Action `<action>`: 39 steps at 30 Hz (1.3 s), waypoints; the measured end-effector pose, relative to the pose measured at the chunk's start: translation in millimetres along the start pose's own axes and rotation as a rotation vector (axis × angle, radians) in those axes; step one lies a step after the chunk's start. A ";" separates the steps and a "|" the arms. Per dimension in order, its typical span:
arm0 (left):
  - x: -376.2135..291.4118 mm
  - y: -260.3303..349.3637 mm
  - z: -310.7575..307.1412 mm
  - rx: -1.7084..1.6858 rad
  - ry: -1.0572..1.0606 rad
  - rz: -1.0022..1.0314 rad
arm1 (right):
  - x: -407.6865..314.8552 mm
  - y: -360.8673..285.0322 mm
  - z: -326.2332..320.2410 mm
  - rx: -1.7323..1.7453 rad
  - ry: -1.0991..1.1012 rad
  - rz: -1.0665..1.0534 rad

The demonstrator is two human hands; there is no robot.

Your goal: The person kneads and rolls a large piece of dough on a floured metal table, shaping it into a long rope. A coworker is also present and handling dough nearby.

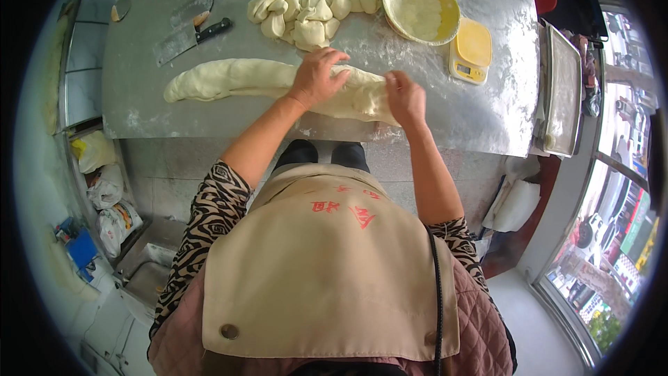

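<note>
A long, thick roll of dough (pixel 235 79) lies across the near part of a floured metal worktable (pixel 135 91). My left hand (pixel 319 77) rests on the middle of the roll, its fingers bent over the far edge. At the roll's right end, my right hand (pixel 406 98) has its fingers curled on the dough; its fingertips are blurred, so the grip is hard to tell. Beyond my left hand lies a heap of cut dough pieces (pixel 313 8). To the left of the heap is a cleaver with a black handle (pixel 213 30), its blade flat on the table.
Right of the heap stand a yellow bowl with flour inside (pixel 453 5) and a yellow and white kitchen scale (pixel 472 52). A dough scraper (pixel 121 8) lies far left. A metal tray (pixel 563 94) sits beyond the table's right edge.
</note>
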State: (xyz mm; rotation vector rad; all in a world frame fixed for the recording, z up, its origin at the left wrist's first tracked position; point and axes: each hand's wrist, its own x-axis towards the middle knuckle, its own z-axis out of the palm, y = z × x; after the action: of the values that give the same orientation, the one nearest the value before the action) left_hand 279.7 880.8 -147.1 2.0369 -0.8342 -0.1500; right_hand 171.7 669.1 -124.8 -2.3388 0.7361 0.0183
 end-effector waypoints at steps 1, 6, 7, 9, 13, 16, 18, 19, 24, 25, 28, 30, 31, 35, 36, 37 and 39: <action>0.2 5.0 5.3 -0.013 0.069 0.055 | 7.4 5.2 -6.1 -0.018 0.073 -0.007; -1.8 8.5 17.9 0.161 -0.042 -0.052 | 13.6 9.7 21.7 -0.349 -0.003 -0.438; -3.0 7.4 18.5 0.144 -0.064 -0.055 | 14.8 9.9 31.9 -0.361 0.095 -0.437; -5.2 8.9 22.2 0.144 -0.030 -0.026 | 18.9 17.1 42.9 -0.422 0.071 -0.330; 6.0 33.4 57.4 0.121 0.064 0.128 | 43.7 35.3 49.9 -0.396 0.106 -0.427; 23.3 59.9 98.7 0.105 0.084 0.145 | 52.3 44.9 45.8 -0.430 -0.033 -0.286; 33.5 64.7 118.8 0.204 0.062 0.087 | 45.5 49.3 42.2 -0.451 -0.032 -0.270; 32.9 65.3 124.3 0.233 0.058 -0.005 | 39.5 51.0 40.4 -0.455 -0.020 -0.274; -3.0 50.9 112.5 0.385 -0.169 -0.106 | 1.2 61.6 26.5 -0.375 0.076 -0.271; -8.5 48.1 109.8 0.459 -0.266 -0.076 | -1.2 64.2 24.1 -0.370 0.034 -0.237; -12.2 39.8 109.7 0.509 -0.189 0.000 | 2.9 73.3 21.0 -0.321 0.103 -0.334; -4.0 33.8 117.5 0.551 -0.208 -0.004 | 14.5 79.9 21.1 -0.327 0.106 -0.354; 1.5 29.8 121.6 0.566 -0.236 -0.013 | 20.6 83.1 21.6 -0.321 0.110 -0.355; 12.9 20.6 128.2 0.574 -0.167 0.041 | 31.1 88.8 21.2 -0.255 0.205 -0.375; 15.3 20.0 124.6 0.557 -0.147 0.068 | 31.4 87.8 17.4 -0.272 0.188 -0.381; 18.6 22.4 121.1 0.524 -0.179 0.019 | 31.3 84.5 13.1 -0.257 0.156 -0.348; 30.3 30.4 111.3 0.435 -0.274 -0.051 | 32.3 72.6 1.2 -0.266 0.038 -0.281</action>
State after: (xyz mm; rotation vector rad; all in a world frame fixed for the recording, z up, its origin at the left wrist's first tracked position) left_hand 242.7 773.0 -182.3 2.4840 -1.0553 -0.3028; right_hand 161.8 609.2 -176.1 -2.6852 0.4374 -0.0548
